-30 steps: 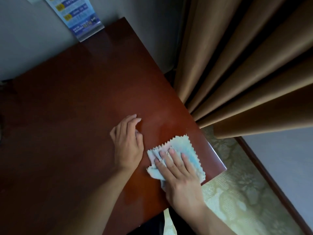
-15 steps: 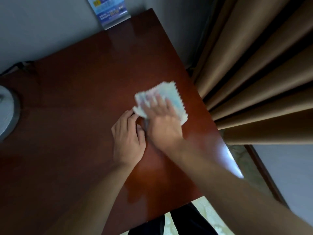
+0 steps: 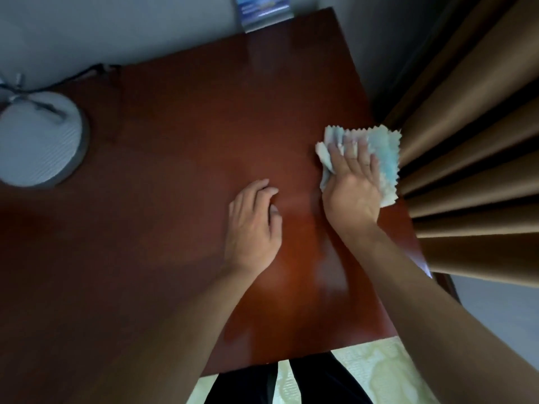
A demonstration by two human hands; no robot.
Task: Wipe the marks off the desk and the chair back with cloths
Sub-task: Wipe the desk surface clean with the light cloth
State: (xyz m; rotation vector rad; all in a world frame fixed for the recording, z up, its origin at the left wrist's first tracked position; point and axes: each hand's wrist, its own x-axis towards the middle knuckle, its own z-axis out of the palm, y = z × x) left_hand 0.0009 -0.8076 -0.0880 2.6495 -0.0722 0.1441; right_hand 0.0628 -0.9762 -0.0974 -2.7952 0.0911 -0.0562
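The glossy red-brown desk (image 3: 180, 199) fills most of the view. A pale blue and white cloth (image 3: 385, 158) with zigzag edges lies flat at the desk's right edge. My right hand (image 3: 351, 185) presses down on it, palm flat and fingers spread over the cloth. My left hand (image 3: 252, 228) rests on the bare desktop to the left of it, fingers loosely curled, holding nothing. No chair is in view.
A round white lamp base (image 3: 38, 138) with a dark cable stands at the desk's left rear. A blue card (image 3: 262, 13) leans on the wall at the back. Brown curtains (image 3: 472, 147) hang right beside the desk's right edge. Patterned floor (image 3: 364, 371) shows below.
My right hand has slid the cloth from the desk's near right corner up across the top and out to the right edge. My left hand has stayed put on the desk.
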